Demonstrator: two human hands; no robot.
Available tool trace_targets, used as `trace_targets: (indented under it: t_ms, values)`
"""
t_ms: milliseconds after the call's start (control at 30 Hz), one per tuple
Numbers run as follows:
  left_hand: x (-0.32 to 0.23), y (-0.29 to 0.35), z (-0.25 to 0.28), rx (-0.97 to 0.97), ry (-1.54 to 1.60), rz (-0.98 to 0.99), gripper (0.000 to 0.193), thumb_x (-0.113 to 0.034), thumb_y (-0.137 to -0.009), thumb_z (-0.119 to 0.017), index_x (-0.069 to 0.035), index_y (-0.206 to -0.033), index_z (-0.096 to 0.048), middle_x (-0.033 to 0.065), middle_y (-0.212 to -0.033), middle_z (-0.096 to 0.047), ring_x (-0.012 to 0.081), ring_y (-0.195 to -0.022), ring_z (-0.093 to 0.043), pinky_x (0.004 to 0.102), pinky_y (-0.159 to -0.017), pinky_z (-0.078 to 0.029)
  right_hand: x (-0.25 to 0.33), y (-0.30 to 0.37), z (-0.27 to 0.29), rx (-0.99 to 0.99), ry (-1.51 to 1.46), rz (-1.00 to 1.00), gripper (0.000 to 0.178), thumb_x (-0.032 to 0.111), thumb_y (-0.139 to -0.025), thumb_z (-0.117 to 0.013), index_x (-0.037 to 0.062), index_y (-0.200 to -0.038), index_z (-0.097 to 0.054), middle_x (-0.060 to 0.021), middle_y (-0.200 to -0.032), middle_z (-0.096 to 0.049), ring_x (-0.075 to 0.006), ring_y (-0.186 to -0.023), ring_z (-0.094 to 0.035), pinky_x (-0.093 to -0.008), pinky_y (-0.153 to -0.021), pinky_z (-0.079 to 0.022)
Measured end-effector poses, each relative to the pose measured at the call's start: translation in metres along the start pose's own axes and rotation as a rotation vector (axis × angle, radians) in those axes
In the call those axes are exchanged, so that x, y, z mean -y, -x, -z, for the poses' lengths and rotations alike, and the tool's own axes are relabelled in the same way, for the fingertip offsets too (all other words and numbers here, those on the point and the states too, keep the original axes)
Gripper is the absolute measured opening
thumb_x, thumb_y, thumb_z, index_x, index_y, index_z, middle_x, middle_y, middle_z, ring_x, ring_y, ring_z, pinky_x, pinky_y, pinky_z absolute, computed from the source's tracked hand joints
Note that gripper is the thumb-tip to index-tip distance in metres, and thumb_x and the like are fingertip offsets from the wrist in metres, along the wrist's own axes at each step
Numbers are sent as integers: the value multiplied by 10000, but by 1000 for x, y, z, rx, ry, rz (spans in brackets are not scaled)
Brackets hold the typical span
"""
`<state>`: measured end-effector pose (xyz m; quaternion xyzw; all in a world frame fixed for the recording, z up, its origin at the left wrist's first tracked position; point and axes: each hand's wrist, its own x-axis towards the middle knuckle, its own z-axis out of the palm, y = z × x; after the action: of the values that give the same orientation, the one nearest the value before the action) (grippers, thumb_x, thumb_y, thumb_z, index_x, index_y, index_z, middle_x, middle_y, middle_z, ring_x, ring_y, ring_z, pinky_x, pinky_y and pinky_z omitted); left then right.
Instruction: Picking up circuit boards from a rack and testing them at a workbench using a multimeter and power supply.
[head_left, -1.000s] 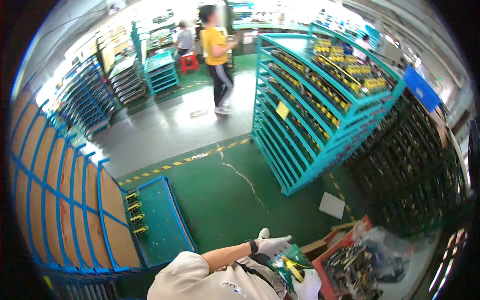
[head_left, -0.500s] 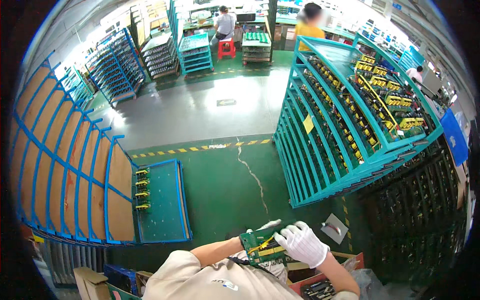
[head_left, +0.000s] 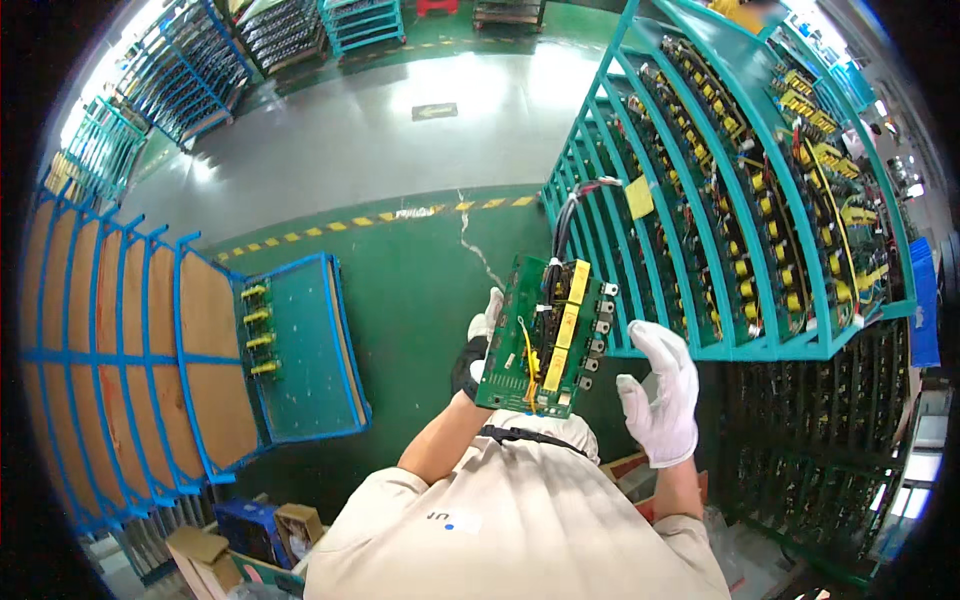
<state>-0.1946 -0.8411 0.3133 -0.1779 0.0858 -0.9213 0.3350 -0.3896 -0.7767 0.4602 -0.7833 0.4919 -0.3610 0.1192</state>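
My left hand, in a white glove with a dark part toward the wrist, grips the left edge of a green circuit board. Its fingers are partly hidden by the board. The board is held up before my waist, its component side in view, with yellow blocks, metal tabs along the right edge and a thin yellow wire. A bundle of dark cables rises from its far end. To the right of the board, apart from it, my white-gloved right hand is open with nothing in it.
A teal rack full of similar boards stands close on the right, with a darker rack nearer. At left is a blue-framed rack beside a low blue-edged cart carrying several boards. Cardboard boxes lie at lower left.
The board has turned from lying crosswise to lengthwise, with its cables now showing. My right hand has let go of it and moved off to the right. The view has tilted downward.
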Motion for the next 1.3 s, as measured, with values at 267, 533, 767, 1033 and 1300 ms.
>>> trace_targets:
  t_ms: [267, 533, 767, 1033, 1300]
  values:
    - [-73, -103, -31, -336, -611, -154, 1012, -840, -843, -378, -158, -1579, -248, 186, -1541, -393, 378, -1325, -499, 549, -1088, -429, -34, -97, -55, -96, 81, -263, 869, 289, -719, -841, -42, -1404, -421, -219, -1215, -563, -379, -1077, -560, -458, -941, -445]
    - [-115, -209, -55, -271, -600, -68, 1057, -875, -825, -366, -98, -1539, -315, 166, -1474, -474, 327, -1264, -556, 495, -1041, -492, -74, -187, -47, -175, 168, -432, 1042, 315, -693, -872, -67, -1476, -300, -192, -1210, -567, -348, -1053, -562, -460, -896, -446]
    - [-143, -316, -45, 81, -407, -45, 1002, -774, -864, -499, -118, -1568, -220, 140, -1502, -432, 297, -1323, -493, 489, -1100, -424, -155, -252, -14, -361, 142, -372, 945, 194, -718, -848, -82, -1463, -336, -214, -1184, -586, -356, -939, -591, -431, -808, -476]
    - [-155, -435, -70, -55, -639, 249, 994, -695, -870, -574, -122, -1578, -177, 135, -1516, -409, 282, -1327, -489, 476, -1105, -421, -230, -326, 44, -462, 262, -293, 901, 199, -702, -855, -86, -1430, -405, -237, -1211, -610, -345, -845, -610, -423, -768, -507]
    - [-193, -533, -111, -150, -846, 559, 1006, -616, -875, -648, -126, -1587, -134, 130, -1529, -386, 267, -1332, -485, 463, -1110, -417, -269, -376, 71, -752, 299, -441, 799, 207, -747, -832, -87, -1393, -464, -226, -1178, -644, -315, -816, -640, -388, -745, -535]
